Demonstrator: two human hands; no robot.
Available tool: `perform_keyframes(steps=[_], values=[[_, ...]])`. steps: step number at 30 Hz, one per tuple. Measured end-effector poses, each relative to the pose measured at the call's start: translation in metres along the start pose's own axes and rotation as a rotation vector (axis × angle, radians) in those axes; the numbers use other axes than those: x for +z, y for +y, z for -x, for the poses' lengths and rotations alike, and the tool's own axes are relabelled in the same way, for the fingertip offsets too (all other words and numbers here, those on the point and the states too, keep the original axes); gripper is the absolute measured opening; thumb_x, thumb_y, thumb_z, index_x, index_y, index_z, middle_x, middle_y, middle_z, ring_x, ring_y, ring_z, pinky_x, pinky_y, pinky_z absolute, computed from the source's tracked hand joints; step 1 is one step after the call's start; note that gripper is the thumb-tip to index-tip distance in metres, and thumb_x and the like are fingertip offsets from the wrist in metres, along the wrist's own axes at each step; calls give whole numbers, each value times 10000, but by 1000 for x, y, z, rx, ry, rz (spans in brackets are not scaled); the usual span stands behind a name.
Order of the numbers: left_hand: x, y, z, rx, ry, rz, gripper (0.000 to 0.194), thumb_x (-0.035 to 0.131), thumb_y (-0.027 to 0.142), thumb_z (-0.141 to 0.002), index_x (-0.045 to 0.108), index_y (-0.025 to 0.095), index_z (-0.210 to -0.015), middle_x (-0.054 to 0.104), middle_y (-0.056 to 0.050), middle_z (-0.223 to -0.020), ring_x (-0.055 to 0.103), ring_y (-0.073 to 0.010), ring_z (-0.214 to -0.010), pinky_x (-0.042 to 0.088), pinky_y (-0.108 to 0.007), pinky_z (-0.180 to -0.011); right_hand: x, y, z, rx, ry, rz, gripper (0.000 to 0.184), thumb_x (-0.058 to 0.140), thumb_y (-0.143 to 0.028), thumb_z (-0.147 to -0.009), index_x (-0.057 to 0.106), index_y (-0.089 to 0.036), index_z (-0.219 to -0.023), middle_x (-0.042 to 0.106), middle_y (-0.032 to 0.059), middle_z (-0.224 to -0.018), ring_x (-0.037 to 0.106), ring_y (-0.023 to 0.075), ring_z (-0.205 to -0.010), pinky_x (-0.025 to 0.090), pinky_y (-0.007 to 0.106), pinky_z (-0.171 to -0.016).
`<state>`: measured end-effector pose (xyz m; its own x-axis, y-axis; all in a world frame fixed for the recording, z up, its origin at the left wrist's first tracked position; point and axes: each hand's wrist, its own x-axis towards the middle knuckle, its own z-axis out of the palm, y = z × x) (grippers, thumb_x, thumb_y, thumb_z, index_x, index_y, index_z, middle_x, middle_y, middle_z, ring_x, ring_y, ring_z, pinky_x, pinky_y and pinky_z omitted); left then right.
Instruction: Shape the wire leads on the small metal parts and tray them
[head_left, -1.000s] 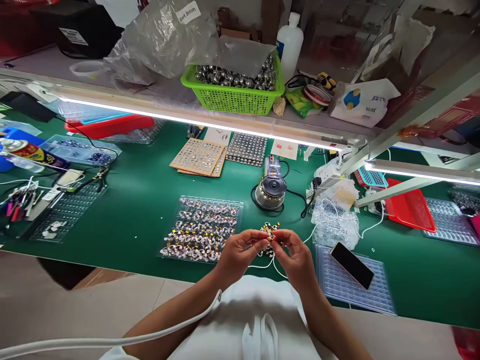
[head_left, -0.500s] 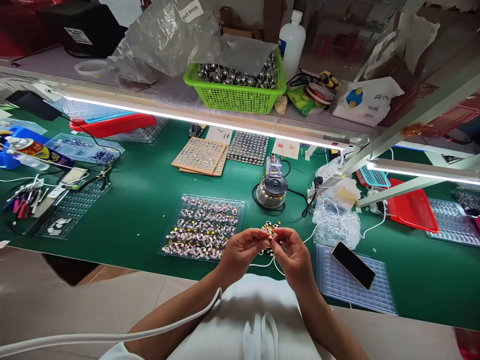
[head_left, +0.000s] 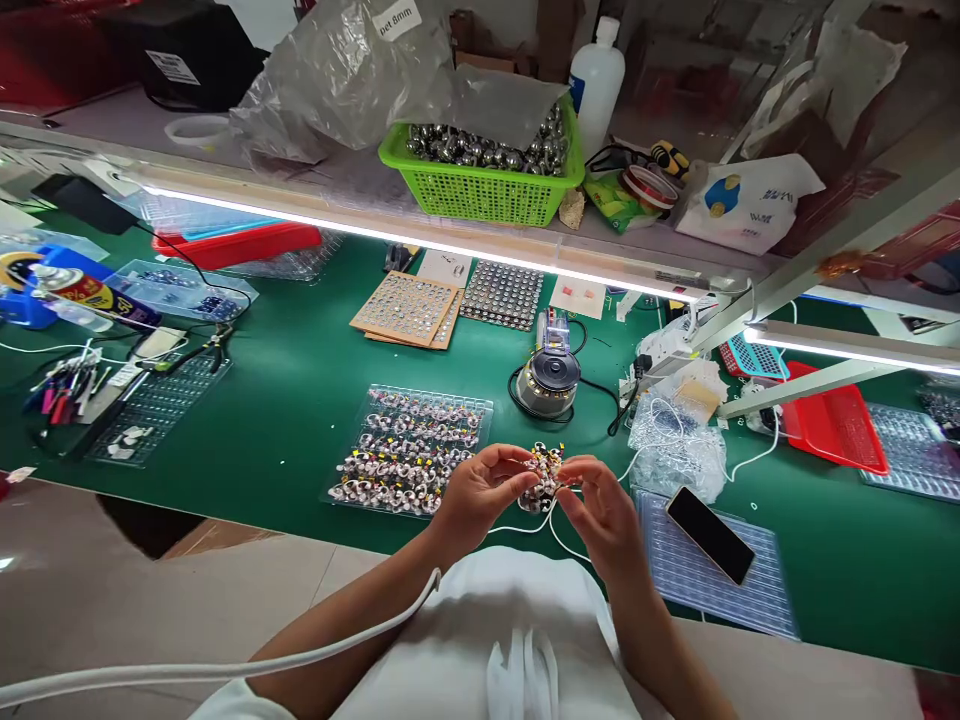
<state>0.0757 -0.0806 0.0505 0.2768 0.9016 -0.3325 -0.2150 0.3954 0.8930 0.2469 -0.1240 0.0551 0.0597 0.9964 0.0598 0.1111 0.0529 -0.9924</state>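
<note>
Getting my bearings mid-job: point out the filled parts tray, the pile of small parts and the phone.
Filled parts tray [head_left: 486, 419], head view: clear right rim.
Pile of small parts [head_left: 538, 498], head view: its lower portion.
Phone [head_left: 710, 535], head view: dark screen's middle.

Bright strip light [head_left: 420, 243] below dim shelf [head_left: 341, 192]

Whatever the left hand [head_left: 480, 497] and right hand [head_left: 606, 512] may pinch is too small to tell from the small parts [head_left: 541, 490] behind, themselves partly hidden. The left hand covers a corner of the filled tray [head_left: 485, 420]; the phone [head_left: 709, 534] hides part of the ribbed tray [head_left: 720, 602]. The upper edge crops the plastic bag [head_left: 337, 85]; the spray can [head_left: 94, 293] bears unreadable print.
</note>
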Motion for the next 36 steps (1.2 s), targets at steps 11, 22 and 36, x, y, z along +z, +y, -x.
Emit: perform_keyframes(steps=[11,22,36], values=[[10,-3,3,18,6,-2,237,802,337,-672,756,166,-829,775,-67,-845,721,-212,-802,585,-303,-761,5,-6,-8,100,-111,88,89,592,-303,-896,604,-220,-865,616,11,-805,591,156,-715,493,273,-666],[11,2,6,47,9,-79,190,746,308,-724,775,179,-860,783,-71,-905,726,-240,-875,588,-321,-814,6,-8,-10,89,-63,172,103,588,-297,-887,590,-224,-814,627,7,-771,609,159,-661,515,281,-652],[8,-2,8,121,-15,-200,177,676,285,-796,766,183,-910,767,-68,-917,708,-220,-853,564,-297,-791,8,-6,-8,159,-40,148,143,585,-336,-885,596,-220,-801,626,0,-725,617,160,-640,514,267,-613]])
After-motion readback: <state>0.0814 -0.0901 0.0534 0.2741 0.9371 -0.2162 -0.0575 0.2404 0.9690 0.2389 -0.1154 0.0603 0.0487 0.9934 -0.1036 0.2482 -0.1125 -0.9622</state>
